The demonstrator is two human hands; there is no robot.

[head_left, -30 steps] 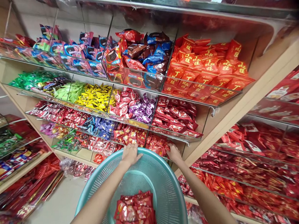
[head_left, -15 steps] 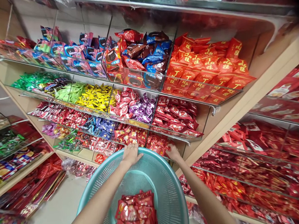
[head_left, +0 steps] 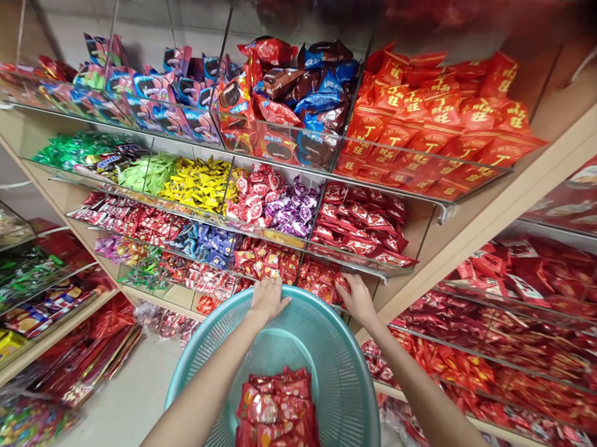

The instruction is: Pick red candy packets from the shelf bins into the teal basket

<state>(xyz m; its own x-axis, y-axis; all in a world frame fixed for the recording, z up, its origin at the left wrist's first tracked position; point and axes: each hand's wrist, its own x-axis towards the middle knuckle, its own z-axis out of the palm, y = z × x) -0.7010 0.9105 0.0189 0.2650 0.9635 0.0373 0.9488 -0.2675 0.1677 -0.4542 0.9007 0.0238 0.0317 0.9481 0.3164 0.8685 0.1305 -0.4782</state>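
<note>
Bracing the basket [head_left: 343,361], the left hand [head_left: 269,298] loosely closes over its far rim; the right hand [head_left: 357,299], beyond that rim, half-curls its fingers at packets [head_left: 315,280] (whether it holds any, I cannot tell). 1 pile [head_left: 279,418] lies inside the basket. A firm left grip should steady the reach.

Along the upper shelf [head_left: 401,193], orange-red packets [head_left: 438,126] filled the right end, blue and brown packets [head_left: 325,101] lay left of them, and pink-and-blue packets [head_left: 154,89] ran toward the left end. The next shelf down [head_left: 272,237] carried green sweets [head_left: 69,150] near its left edge, then yellow sweets [head_left: 201,183], purple sweets [head_left: 295,207] and, at its right end, red-and-white packets [head_left: 361,221]. Multicoloured sweets [head_left: 26,431] lay heaped beside the pale floor [head_left: 132,399].
</note>
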